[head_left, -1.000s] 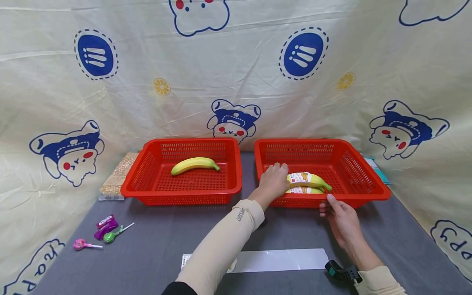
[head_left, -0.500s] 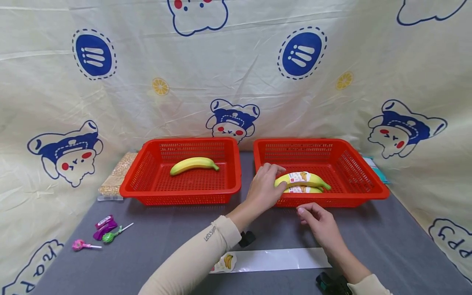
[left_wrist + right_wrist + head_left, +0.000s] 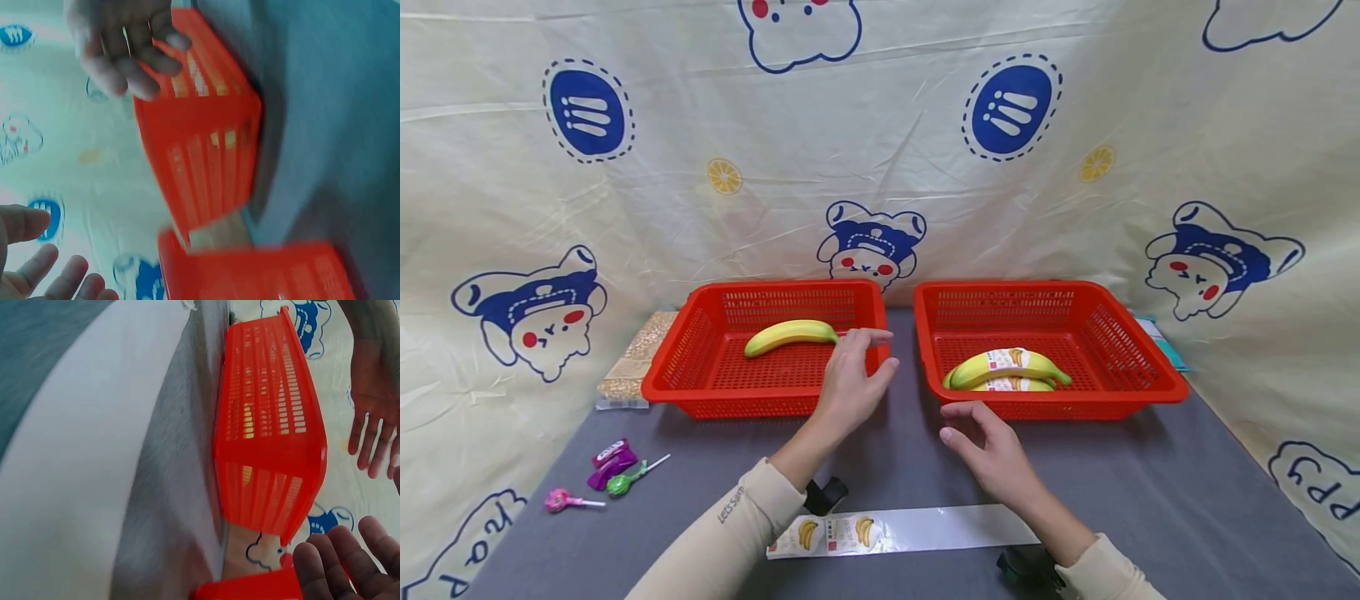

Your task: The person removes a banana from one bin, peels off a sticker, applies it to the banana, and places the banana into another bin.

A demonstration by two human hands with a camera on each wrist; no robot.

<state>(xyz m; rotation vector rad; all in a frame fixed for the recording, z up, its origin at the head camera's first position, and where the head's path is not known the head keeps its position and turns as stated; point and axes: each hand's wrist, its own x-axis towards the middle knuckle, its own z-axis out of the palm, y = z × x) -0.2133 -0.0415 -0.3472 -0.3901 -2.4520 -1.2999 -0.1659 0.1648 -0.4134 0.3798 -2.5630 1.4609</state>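
Observation:
Two yellow bananas with stickers (image 3: 1006,367) lie in the right red basket (image 3: 1138,396). One plain banana (image 3: 790,333) lies in the left red basket (image 3: 700,398). My left hand (image 3: 857,368) hovers open, fingers spread, over the left basket's front right corner and holds nothing. My right hand (image 3: 979,435) is open above the grey table, just in front of the right basket's front rim, also holding nothing. A strip of banana stickers (image 3: 850,533) lies on the table near me. The wrist views are blurred and show red basket walls (image 3: 269,444) and fingers.
Two lollipops (image 3: 571,499) and a purple candy (image 3: 613,459) lie at the front left. A bag of grains (image 3: 638,357) sits left of the left basket. A teal packet (image 3: 1167,343) shows behind the right basket. Printed cloth walls the table in.
My left hand let go of the upper stickered banana and swung left to the left basket's corner. My right hand slid left along the right basket's front. More of the sticker strip shows.

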